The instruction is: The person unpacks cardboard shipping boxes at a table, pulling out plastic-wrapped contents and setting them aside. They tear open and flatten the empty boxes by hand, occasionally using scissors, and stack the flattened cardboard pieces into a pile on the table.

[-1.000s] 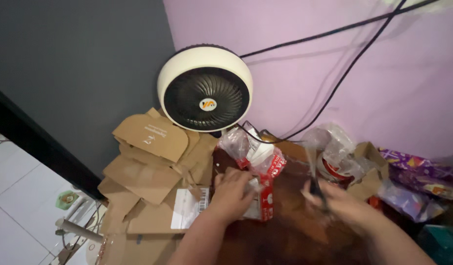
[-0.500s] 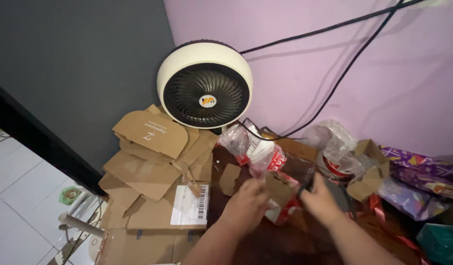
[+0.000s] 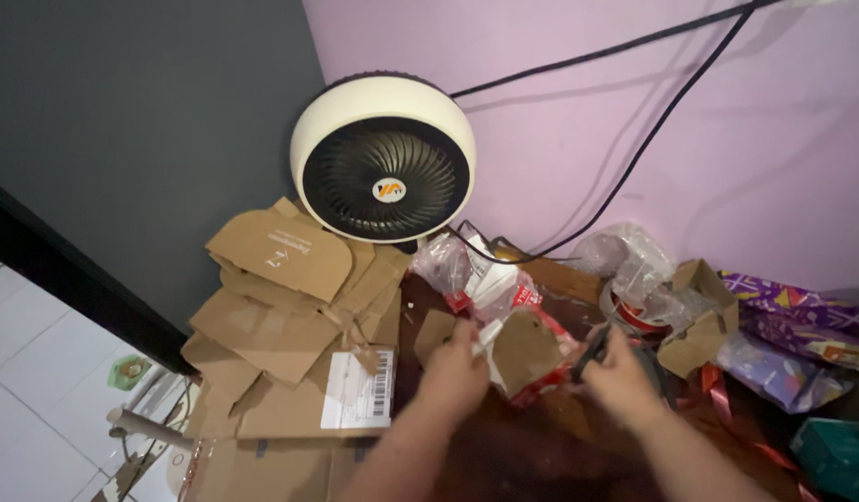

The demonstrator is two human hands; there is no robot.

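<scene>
Both hands grip tight: left hand (image 3: 453, 372) pinches a red-and-white plastic wrapper (image 3: 532, 358) with a cardboard tag (image 3: 525, 351) at centre counter (image 3: 504, 455); right hand (image 3: 615, 376) is closed on dark scissors (image 3: 592, 351) just right of it. A fan (image 3: 383, 158) stands far; flattened boxes (image 3: 281, 325) lie left. Cutting well likely means keeping the wrapper taut, blades clear of fingers. Half a second earlier the hands sat nearer, the tag lower.

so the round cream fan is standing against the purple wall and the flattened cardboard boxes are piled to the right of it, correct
Not quite. The head view shows the flattened cardboard boxes piled to the left of and below the cream fan, under the dark grey wall. The fan does stand against the purple wall.
</scene>
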